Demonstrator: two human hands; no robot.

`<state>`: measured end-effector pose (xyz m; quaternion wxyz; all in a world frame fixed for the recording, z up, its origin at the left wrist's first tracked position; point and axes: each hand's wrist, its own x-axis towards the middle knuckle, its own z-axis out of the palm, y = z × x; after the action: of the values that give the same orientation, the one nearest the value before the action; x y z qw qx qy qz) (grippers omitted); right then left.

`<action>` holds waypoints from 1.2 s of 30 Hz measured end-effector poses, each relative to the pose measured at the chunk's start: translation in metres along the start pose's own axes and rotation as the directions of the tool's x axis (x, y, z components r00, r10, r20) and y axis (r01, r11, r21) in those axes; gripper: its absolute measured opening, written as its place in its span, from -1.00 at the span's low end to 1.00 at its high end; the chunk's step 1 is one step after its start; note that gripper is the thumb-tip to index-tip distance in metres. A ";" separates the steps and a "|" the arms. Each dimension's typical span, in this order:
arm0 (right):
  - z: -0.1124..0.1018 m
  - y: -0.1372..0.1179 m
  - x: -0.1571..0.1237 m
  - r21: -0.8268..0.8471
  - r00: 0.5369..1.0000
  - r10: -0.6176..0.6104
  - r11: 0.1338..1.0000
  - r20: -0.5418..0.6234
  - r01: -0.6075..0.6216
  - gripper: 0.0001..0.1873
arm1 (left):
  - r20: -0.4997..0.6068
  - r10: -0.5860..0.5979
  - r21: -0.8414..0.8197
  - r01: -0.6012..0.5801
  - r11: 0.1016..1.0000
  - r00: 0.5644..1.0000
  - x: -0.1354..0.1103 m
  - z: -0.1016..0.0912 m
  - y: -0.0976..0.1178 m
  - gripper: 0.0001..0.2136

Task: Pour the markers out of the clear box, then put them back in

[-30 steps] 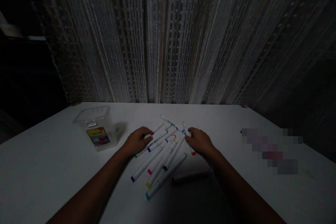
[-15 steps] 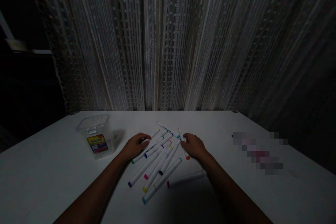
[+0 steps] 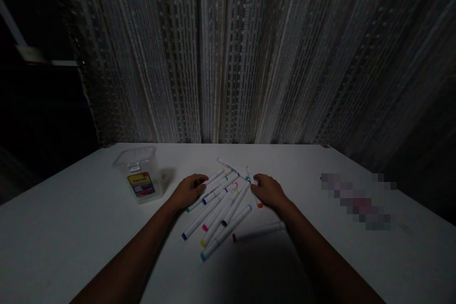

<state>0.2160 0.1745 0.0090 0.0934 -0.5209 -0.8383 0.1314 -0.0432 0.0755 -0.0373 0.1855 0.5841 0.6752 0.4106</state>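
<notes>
Several white-barrelled markers with coloured caps lie in a loose, crossing pile (image 3: 221, 211) on the white table (image 3: 71, 213). My left hand (image 3: 188, 191) rests at the pile's left side, its fingertips over the end of a green-capped marker (image 3: 208, 186). My right hand (image 3: 269, 192) lies at the right side, with its fingertips on an orange-capped marker (image 3: 253, 189). A red-capped marker (image 3: 258, 232) lies apart, below my right hand and near my right forearm.
A clear plastic box (image 3: 138, 173) with a yellow label stands left of the pile. A pixelated patch (image 3: 356, 202) covers something on the table's right side. A hanging string curtain (image 3: 228, 57) rises behind the table's far edge.
The view has shifted slightly and the picture is brighter. The red-capped marker now shows plainly instead of lying in shadow. Both hands stay at the pile.
</notes>
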 end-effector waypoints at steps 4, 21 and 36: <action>0.000 0.000 0.000 0.000 1.000 0.000 1.000 -0.009 0.000 -0.57 | -0.008 -0.013 0.005 0.013 1.000 1.000 -0.001 -0.001 0.001 -0.69; -0.001 -0.001 0.000 -0.010 1.000 0.000 1.000 -0.005 0.000 -0.59 | -0.012 -0.014 0.067 0.015 0.998 1.000 0.000 -0.001 0.001 -0.67; -0.001 -0.001 -0.002 0.012 1.000 0.006 1.000 -0.026 -0.006 -0.60 | 0.048 -0.085 0.338 0.064 0.939 0.995 0.006 -0.001 0.032 -0.68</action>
<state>0.2162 0.1721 0.0102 0.1072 -0.5245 -0.8346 0.1299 -0.0255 0.0805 -0.0104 0.1196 0.5935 0.7509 0.2638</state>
